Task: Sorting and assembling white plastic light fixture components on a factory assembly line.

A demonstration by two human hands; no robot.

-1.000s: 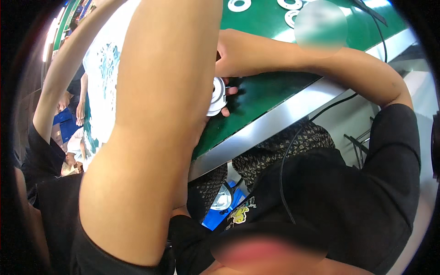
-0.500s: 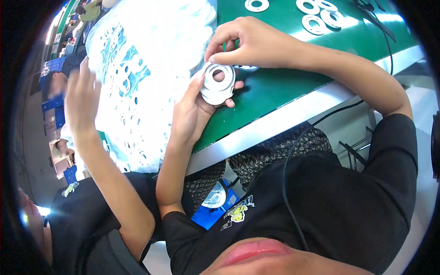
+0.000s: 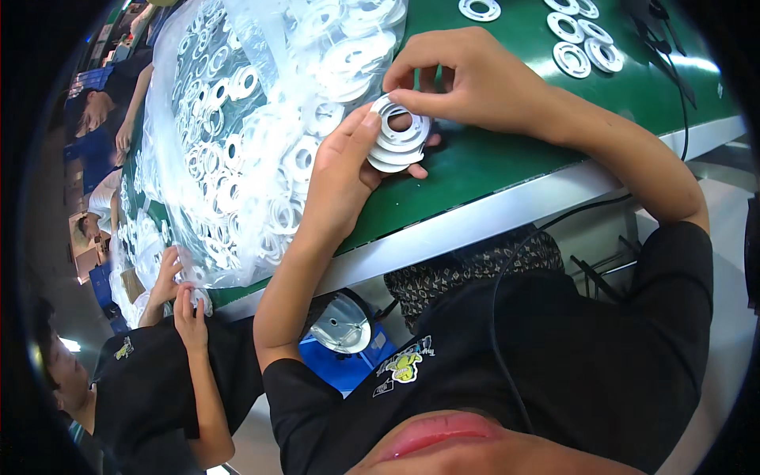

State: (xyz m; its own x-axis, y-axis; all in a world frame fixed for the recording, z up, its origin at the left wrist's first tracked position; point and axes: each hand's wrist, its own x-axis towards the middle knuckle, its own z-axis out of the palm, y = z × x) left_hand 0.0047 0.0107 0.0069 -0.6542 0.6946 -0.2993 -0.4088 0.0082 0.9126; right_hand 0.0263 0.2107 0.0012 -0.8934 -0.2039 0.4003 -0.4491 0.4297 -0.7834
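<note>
My left hand (image 3: 340, 170) holds a small stack of white ring-shaped parts (image 3: 396, 145) above the near edge of the green table. Its thumb lies on the top ring, and its other fingers reach round beneath. The rings overlap unevenly, with the central hole of the top one showing. My right hand (image 3: 467, 79) bends in from the right, thumb and fingers pinched at the upper rim of that top ring. Its fingertips partly cover the rim.
A large heap of white rings (image 3: 344, 67) in clear plastic bags spreads to the left. Several loose rings (image 3: 571, 60) and a black cable (image 3: 673, 75) lie on the green table (image 3: 475, 162). At lower left, a co-worker's hands (image 3: 190, 317) handle white parts.
The held rings and both my hands appear farther right in the picture. The co-worker's raised hand has come down to the bag's near edge.
</note>
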